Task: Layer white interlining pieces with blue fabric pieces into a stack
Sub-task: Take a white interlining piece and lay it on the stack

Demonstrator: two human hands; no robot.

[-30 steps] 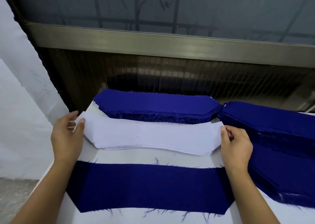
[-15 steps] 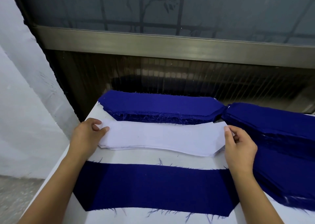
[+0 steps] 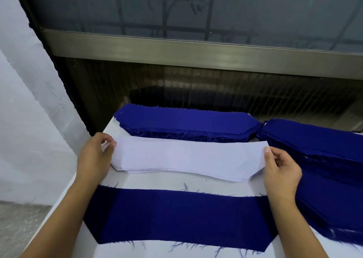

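Your left hand [image 3: 94, 159] & right hand [image 3: 280, 171] each pinch an end of the top long white interlining piece [image 3: 188, 157], mid-table. L end's now peeled off the white pile [image 3: 141, 171], so it's prob. ready to go onto the near blue fabric piece [image 3: 176, 216]. White tabletop [image 3: 149, 180]; frosted window [image 3: 196, 12] far.

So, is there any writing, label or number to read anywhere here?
None to read. The white interlining piece, pinched by the left hand and right hand, shows only faint specks; the flat blue fabric piece is plain; the frosted window pane bears just a branch pattern.
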